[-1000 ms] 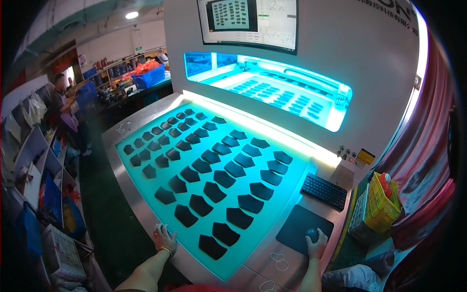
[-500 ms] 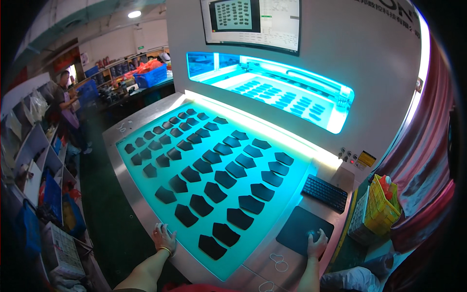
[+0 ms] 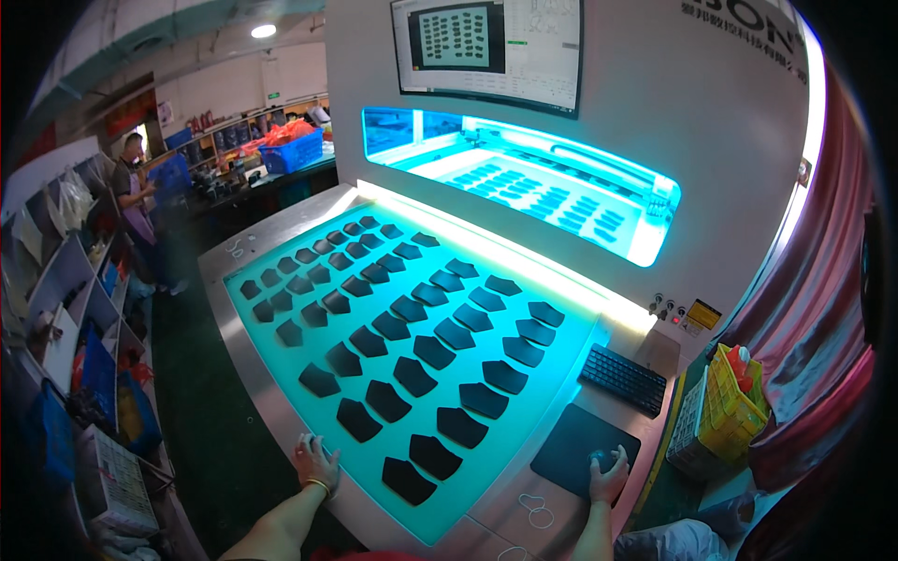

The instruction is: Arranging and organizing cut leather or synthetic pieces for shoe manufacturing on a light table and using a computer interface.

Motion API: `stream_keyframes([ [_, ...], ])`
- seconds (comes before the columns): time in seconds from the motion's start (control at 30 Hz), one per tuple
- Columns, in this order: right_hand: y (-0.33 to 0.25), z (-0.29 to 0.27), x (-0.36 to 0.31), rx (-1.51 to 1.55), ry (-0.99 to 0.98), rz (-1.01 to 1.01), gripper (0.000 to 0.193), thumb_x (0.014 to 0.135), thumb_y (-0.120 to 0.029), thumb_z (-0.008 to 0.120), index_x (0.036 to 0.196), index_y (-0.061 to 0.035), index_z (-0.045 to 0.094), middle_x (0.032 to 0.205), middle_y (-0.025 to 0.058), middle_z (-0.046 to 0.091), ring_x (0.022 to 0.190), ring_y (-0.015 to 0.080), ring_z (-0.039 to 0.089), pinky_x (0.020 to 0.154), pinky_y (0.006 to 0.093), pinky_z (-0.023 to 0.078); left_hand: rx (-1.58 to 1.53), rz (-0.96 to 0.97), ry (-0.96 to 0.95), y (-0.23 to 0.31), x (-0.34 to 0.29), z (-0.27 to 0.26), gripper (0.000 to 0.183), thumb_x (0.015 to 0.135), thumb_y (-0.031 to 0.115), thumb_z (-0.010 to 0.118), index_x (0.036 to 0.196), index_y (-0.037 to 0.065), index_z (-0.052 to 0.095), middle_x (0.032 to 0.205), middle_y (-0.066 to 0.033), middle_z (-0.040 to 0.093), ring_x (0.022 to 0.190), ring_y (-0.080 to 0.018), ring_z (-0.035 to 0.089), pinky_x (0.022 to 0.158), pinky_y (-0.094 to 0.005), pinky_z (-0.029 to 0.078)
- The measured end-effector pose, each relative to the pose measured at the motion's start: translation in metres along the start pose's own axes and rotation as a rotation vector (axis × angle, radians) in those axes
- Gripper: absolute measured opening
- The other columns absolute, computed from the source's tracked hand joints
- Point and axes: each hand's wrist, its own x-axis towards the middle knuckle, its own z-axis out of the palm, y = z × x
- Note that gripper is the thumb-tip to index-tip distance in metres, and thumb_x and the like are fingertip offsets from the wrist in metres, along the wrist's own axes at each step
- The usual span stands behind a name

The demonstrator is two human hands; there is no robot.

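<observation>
My left hand (image 3: 316, 464) rests at the near left edge of the lit table with its fingers spread, holding nothing. My right hand (image 3: 609, 475) is curled over a small dark computer mouse (image 3: 597, 456) on a black mouse pad (image 3: 572, 446); the palm hides part of the mouse. Many dark five-sided flat pieces (image 3: 409, 480) lie in rows on the glowing turquoise work surface (image 3: 524, 425). Above it, a monitor (image 3: 552, 79) displays a picture of similar rows.
A black keyboard (image 3: 624, 379) sits beyond the pad. Behind the surface stands a white machine (image 3: 617, 122) with a lit window. Yellow (image 3: 725, 411) and white crates are at right. Shelves (image 3: 84, 290) line the left, where a person (image 3: 136, 201) stands. A blue basket (image 3: 292, 152) is at the back.
The view has tilted slightly upward, so the monitor and machine sit a little lower in it. Both hands and the dark pieces keep their places.
</observation>
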Motion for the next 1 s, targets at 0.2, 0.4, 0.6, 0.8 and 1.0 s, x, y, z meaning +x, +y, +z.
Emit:
stream_keyframes([
  [0.2, 0.016, 0.004, 0.0, 0.176, 0.053, 0.099, 0.064, 0.079, -0.029, 0.072, 0.134, -0.0048, 0.047, 0.11, 0.0132, 0.06, 0.099, 0.0275, 0.058, 0.09, 0.0408, 0.046, -0.364, -0.224, -0.111, 0.019, 0.016, -0.014, 0.061, 0.09, 0.049, 0.059, 0.132, 0.007, 0.047, 0.131, -0.0179, 0.046, 0.126, -0.0333, 0.043, 0.108, -0.0449, 0.032],
  [0.4, 0.026, 0.013, 0.007, 0.205, 0.057, 0.15, 0.061, 0.087, -0.037, 0.065, 0.134, -0.0034, 0.047, 0.115, 0.0154, 0.06, 0.107, 0.029, 0.059, 0.095, 0.0395, 0.045, -1.549, 0.615, -1.492, 0.185, -0.04, -0.235, 0.075, 0.1, 0.058, 0.027, 0.142, -0.003, 0.039, 0.142, -0.016, 0.043, 0.134, -0.0287, 0.039, 0.114, -0.0442, 0.023],
  [0.6, 0.034, 0.016, 0.008, 0.18, 0.049, 0.157, 0.06, 0.087, -0.043, 0.064, 0.131, -0.0037, 0.05, 0.115, 0.0163, 0.061, 0.107, 0.0297, 0.06, 0.095, 0.04, 0.046, -1.344, 1.403, -2.139, 0.267, -0.048, -0.336, 0.108, 0.084, 0.081, 0.023, 0.135, -0.012, 0.042, 0.129, -0.025, 0.053, 0.122, -0.041, 0.048, 0.11, -0.0436, 0.027],
  [0.8, 0.042, 0.02, 0.004, 0.199, 0.043, 0.161, 0.057, 0.089, -0.044, 0.063, 0.128, -0.0041, 0.053, 0.112, 0.0157, 0.063, 0.105, 0.0299, 0.061, 0.093, 0.0399, 0.047, -1.57, 1.855, -1.695, 0.267, -0.065, -0.312, 0.111, 0.081, 0.085, 0.016, 0.124, -0.013, 0.048, 0.112, -0.0248, 0.057, 0.104, -0.039, 0.054, 0.092, -0.0445, 0.039],
  [1.0, 0.042, 0.022, 0.01, 0.253, 0.036, 0.171, 0.054, 0.09, -0.04, 0.062, 0.128, -0.0029, 0.053, 0.11, 0.0153, 0.063, 0.103, 0.0281, 0.062, 0.093, 0.0386, 0.047, -1.271, 1.481, -2.016, 0.25, -0.051, -0.346, 0.115, 0.076, 0.089, 0.015, 0.118, -0.011, 0.051, 0.1, -0.0179, 0.059, 0.089, -0.0348, 0.056, 0.088, -0.0387, 0.039],
])
